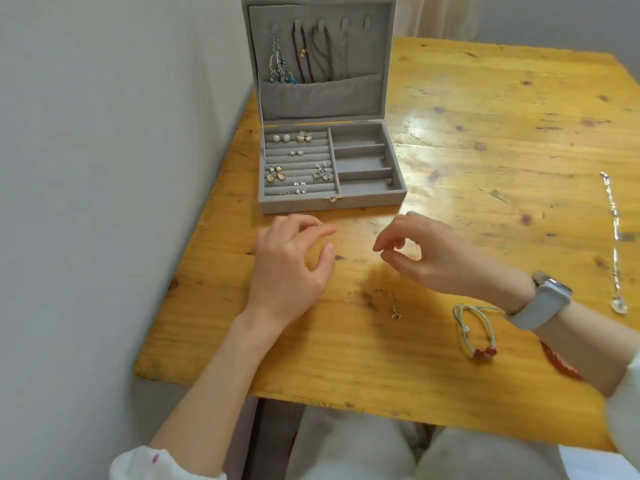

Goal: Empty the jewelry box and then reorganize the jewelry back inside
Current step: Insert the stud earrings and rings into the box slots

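Open grey velvet jewelry box (329,199); left hand (291,265) loosely curled, empty; right hand (433,254) fingertips pinched, contents indiscernible; red bracelet (561,362) partly hidden.

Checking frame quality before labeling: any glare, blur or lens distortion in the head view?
Head view: strong glare on the wooden table right of the jewelry box, washing out the grain; wide-angle bending of the table edges and wall; small earrings in the box are soft, details hard to read; the silver chain at the right edge is smeared; both hands cast faint shadows.
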`<action>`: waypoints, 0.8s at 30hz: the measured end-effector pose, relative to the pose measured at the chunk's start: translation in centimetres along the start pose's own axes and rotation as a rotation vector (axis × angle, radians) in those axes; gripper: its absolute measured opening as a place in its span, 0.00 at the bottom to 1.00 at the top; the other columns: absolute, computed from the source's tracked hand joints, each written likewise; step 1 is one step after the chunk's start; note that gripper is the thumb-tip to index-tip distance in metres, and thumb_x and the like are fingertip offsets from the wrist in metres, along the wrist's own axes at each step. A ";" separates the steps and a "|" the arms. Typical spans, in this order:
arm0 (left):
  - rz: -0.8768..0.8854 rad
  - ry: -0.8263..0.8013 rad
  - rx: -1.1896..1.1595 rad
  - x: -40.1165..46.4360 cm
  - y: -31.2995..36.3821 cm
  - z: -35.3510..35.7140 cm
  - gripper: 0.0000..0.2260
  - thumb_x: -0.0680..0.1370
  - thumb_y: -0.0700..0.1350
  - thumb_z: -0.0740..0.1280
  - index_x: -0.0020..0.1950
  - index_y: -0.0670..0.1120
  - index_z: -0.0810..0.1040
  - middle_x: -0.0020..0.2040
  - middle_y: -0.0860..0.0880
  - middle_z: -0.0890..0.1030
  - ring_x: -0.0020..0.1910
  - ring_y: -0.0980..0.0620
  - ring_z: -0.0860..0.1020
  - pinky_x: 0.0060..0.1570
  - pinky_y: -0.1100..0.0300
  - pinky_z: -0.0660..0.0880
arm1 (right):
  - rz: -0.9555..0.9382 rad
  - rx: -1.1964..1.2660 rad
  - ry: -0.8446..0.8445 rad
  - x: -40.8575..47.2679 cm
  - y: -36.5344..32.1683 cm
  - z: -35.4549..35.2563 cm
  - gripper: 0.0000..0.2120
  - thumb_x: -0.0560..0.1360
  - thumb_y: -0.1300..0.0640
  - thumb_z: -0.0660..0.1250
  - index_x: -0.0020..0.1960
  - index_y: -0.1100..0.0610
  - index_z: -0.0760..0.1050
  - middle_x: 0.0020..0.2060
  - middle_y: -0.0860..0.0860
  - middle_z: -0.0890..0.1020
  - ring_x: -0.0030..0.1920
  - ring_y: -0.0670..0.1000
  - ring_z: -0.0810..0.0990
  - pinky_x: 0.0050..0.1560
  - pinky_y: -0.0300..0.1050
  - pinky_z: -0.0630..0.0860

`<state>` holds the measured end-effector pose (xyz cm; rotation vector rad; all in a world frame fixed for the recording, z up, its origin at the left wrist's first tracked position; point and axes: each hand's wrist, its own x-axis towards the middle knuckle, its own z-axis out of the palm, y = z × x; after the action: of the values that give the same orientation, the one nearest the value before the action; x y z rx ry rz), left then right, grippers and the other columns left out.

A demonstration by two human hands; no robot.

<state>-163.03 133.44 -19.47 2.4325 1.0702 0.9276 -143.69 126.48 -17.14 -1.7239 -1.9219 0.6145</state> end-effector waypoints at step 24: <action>0.065 -0.297 -0.010 -4.6 5.2 3.9 0.08 0.72 0.53 0.63 0.42 0.52 0.79 0.42 0.56 0.75 0.46 0.58 0.70 0.50 0.58 0.62 | 0.164 -0.033 0.147 -5.3 1.3 0.3 0.03 0.74 0.62 0.64 0.44 0.56 0.76 0.36 0.42 0.74 0.41 0.46 0.72 0.42 0.33 0.67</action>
<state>-159.93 126.46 -21.66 2.5090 0.8823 0.5623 -142.38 121.33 -18.46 -1.9058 -1.7113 0.5018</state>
